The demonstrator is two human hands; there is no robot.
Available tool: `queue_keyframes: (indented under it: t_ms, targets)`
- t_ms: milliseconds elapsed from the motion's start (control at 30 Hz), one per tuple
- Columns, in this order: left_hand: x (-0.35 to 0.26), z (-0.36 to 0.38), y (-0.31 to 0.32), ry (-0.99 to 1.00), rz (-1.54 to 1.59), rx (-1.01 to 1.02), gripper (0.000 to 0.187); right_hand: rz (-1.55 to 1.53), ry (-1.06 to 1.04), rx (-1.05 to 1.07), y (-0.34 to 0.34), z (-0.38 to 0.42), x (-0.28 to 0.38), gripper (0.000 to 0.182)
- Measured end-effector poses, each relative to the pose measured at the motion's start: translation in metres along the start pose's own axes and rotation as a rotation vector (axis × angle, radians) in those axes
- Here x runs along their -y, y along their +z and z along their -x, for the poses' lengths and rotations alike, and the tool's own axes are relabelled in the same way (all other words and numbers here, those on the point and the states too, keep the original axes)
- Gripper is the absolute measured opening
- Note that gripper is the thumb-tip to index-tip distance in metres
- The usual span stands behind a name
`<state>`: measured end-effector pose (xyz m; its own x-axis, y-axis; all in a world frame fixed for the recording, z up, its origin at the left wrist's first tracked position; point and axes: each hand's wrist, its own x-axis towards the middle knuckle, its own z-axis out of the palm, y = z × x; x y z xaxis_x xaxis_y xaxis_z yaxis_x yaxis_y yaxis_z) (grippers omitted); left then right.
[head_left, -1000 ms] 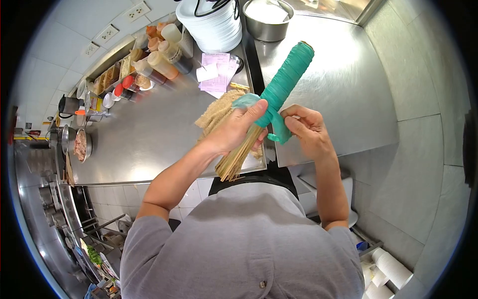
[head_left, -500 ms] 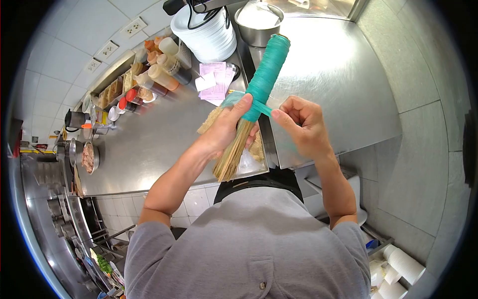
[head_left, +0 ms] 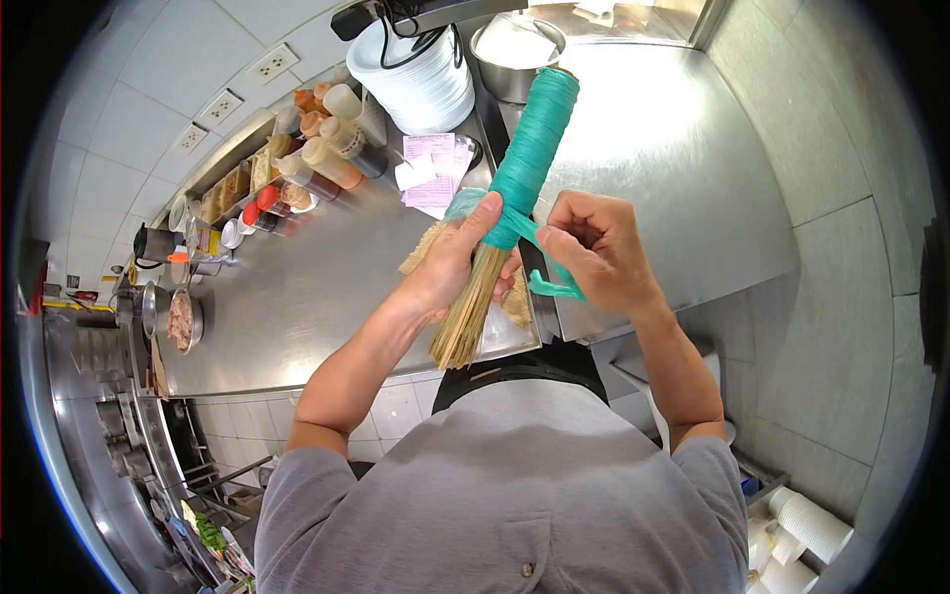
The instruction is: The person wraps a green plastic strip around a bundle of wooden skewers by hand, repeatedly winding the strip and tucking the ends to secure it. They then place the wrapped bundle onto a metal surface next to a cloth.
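A brush (head_left: 535,134) of thin tan sticks, its handle wound with green plastic strip, slants across the front of the counter. My left hand (head_left: 452,259) is closed around its lower part, thumb on top, where the winding meets the bare stick ends (head_left: 463,322). Pinched in my right hand (head_left: 602,255), just to the right of the brush, is the free green strip (head_left: 557,288); its tail dangles below the fingers. Some of the strip between hand and handle stands off the winding. Partly covered by the brush and my left hand is a tray with a tan, crumbly-looking material (head_left: 424,247).
Beyond the brush stand stacked white plates (head_left: 411,84) and a metal pot (head_left: 518,54). Pink paper slips (head_left: 435,170) lie nearby. Sauce bottles (head_left: 332,161) line the wall side. A bowl of raw-looking meat (head_left: 182,320) sits far left. The steel counter (head_left: 287,297) ends near my waist.
The strip's tail has come into view below my right hand, which has shifted slightly. My left hand keeps its grip on the brush. The whole view has moved a little.
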<state>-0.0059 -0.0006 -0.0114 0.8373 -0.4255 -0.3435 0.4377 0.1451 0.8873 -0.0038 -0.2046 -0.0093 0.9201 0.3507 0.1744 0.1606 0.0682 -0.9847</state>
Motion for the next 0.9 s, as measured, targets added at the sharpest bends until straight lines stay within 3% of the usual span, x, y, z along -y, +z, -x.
queue_keyframes:
  t_ms: [67, 267, 500, 600, 700, 800, 900]
  targets:
    - [-0.005, 0.004, 0.0, 0.003, 0.021, 0.008, 0.06, 0.015, -0.073, -0.039, 0.002, -0.002, 0.0, 0.022]
    - [-0.007, 0.006, -0.003, -0.052, 0.162, 0.014, 0.062, -0.191, 0.073, -0.072, 0.019, -0.001, -0.002, 0.025]
    - [-0.01, 0.028, 0.008, -0.146, 0.435, 0.211, 0.065, -0.356, 0.062, 0.076, 0.004, 0.005, -0.004, 0.016]
    - [-0.006, 0.034, 0.018, -0.286, 0.717, 0.254, 0.048, -0.417, 0.057, 0.109, 0.004, 0.006, -0.004, 0.028]
    - [0.002, 0.031, 0.017, -0.125, 0.395, 0.362, 0.035, -0.504, 0.008, 0.119, 0.009, 0.008, -0.013, 0.04]
    - [-0.004, 0.032, 0.021, -0.199, 0.322, 0.437, 0.017, -0.554, -0.027, 0.183, 0.006, 0.014, -0.039, 0.038]
    - [-0.002, 0.021, 0.013, -0.287, 0.35, 0.476, 0.021, -0.459, -0.018, 0.232, -0.01, 0.016, -0.047, 0.035]
